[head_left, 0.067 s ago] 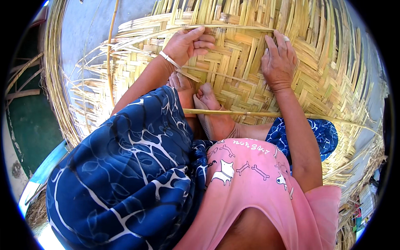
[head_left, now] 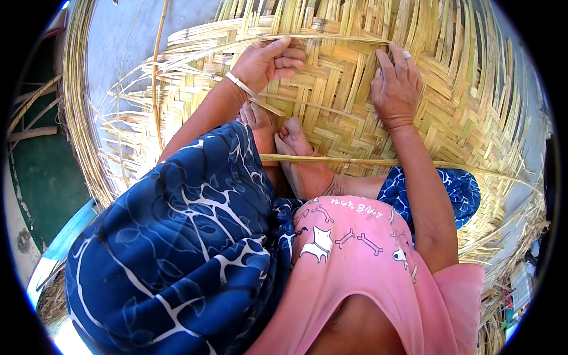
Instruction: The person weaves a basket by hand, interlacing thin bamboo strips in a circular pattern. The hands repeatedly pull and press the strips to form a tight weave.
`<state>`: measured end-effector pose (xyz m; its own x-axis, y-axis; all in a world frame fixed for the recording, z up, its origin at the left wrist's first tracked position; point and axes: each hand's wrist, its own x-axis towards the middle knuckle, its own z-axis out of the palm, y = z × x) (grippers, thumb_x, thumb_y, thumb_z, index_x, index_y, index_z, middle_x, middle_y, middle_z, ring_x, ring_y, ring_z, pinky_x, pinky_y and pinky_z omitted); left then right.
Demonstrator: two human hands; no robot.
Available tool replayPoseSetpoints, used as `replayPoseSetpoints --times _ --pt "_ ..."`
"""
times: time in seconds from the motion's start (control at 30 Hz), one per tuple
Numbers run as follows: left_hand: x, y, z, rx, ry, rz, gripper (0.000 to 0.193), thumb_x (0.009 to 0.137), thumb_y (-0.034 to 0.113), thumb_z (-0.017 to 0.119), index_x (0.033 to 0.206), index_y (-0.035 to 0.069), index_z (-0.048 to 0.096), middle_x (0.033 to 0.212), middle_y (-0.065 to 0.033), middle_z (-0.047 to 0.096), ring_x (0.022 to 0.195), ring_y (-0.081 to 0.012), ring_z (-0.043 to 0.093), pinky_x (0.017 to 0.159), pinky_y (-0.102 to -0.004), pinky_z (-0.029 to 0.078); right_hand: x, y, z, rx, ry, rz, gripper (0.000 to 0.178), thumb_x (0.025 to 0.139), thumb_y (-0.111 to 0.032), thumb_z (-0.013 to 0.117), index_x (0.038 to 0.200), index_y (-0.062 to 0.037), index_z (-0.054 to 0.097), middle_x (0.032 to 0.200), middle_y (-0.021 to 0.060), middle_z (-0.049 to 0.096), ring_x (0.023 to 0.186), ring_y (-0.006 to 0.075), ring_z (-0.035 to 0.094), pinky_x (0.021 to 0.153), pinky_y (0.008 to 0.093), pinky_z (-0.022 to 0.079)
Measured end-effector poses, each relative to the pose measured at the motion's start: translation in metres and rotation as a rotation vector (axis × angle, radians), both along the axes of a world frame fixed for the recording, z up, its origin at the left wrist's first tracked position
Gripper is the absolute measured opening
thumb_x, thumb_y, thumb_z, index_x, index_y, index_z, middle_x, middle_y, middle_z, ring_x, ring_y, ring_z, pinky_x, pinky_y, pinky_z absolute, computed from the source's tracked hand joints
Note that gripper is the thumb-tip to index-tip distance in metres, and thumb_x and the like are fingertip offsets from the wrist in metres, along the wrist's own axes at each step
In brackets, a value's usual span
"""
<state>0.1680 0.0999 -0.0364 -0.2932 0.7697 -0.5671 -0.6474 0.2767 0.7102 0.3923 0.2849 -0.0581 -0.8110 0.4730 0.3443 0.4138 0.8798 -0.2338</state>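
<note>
"Looking down at our work, how much of it is done?"

"We judge it partly done. Across the middle and right, our mat point(head_left: 346, 86) shows a close zigzag weave. It lies in front of us on the grey floor point(head_left: 121, 35), reaching under our feet point(head_left: 313, 174)."

"And what is left?"

"We see loose, uneven strip ends point(head_left: 121, 121) along the left and unwoven lengths toward the upper right, so we'd call those sides unfinished. The top runs out of view, so we can't speak for it."

"What are our hands doing?"

"Our left hand point(head_left: 269, 62) has its fingers half curled, thumb against a pale strip point(head_left: 337, 36); we cannot tell whether it is pinched. Our right hand point(head_left: 396, 89) lies outstretched on the weave, fingertips at that strip's right end."

"Is that strip woven in?"

"Not between our hands, as far as we can tell. Another long cane point(head_left: 355, 160) crosses above our feet."
</note>
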Motion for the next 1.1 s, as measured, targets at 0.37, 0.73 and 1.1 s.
replayPoseSetpoints --times 0.37,0.73,1.1 --pt "-0.0027 -0.0002 -0.0015 -0.007 -0.019 -0.003 0.037 0.097 0.028 0.048 0.118 -0.002 0.053 0.097 -0.0117 0.067 0.082 -0.0167 0.067 0.065 -0.0237 0.055 0.0007 0.0015 0.0000 -0.020 0.015 0.001 0.048 0.075 -0.018 0.060 0.122 -0.0193 0.053 0.135 0.0013 0.044 0.124 0.0239 0.040 0.102 0.0396 0.030" --pt "-0.0025 0.0002 -0.0028 0.012 -0.015 -0.004 0.036 0.097 0.027 0.048 0.117 -0.003 0.053 0.097 -0.0122 0.067 0.081 -0.0166 0.068 0.065 -0.0231 0.056 0.0007 0.0012 -0.0017 -0.010 0.001 -0.006 0.049 0.075 -0.017 0.062 0.123 -0.0203 0.052 0.135 0.0015 0.044 0.124 0.0247 0.039 0.102 0.0402 0.030" --pt "-0.0022 -0.0012 -0.0023 0.023 -0.009 -0.005 0.036 0.097 0.027 0.048 0.118 -0.002 0.053 0.097 -0.0120 0.067 0.082 -0.0166 0.068 0.066 -0.0232 0.056 0.0000 0.0006 -0.0016 0.003 0.004 -0.010 0.047 0.076 -0.017 0.061 0.123 -0.0197 0.053 0.135 0.0013 0.044 0.124 0.0246 0.039 0.102 0.0401 0.030"
